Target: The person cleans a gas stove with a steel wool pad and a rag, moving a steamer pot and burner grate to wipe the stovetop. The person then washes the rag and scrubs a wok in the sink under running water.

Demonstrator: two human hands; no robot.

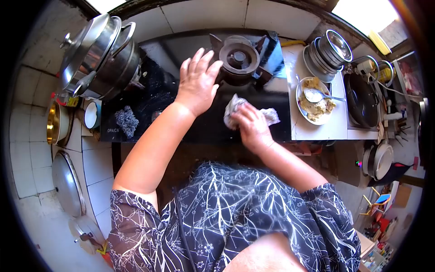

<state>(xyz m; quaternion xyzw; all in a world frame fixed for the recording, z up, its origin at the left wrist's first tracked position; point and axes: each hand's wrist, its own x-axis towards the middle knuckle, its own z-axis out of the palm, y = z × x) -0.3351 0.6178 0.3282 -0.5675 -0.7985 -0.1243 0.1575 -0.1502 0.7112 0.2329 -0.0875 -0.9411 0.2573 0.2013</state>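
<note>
My right hand (254,130) presses a crumpled pale cloth (233,111) against the black glass top of a gas stove (195,122), near its front edge. Parts of the cloth stick out on both sides of the fingers. My left hand (197,84) is open, fingers apart, over the middle of the stove top just left of the burner (239,56); whether it touches the glass I cannot tell. Nothing shows in that hand. A grey scouring pad (127,121) lies at the stove's front left.
A large lidded steel pot (97,59) stands on the stove's left side. To the right are a plate of food (316,111) with a spoon (313,94), stacked metal bowls (330,51) and a dark wok (361,99). A white mug (92,114) sits left of the stove.
</note>
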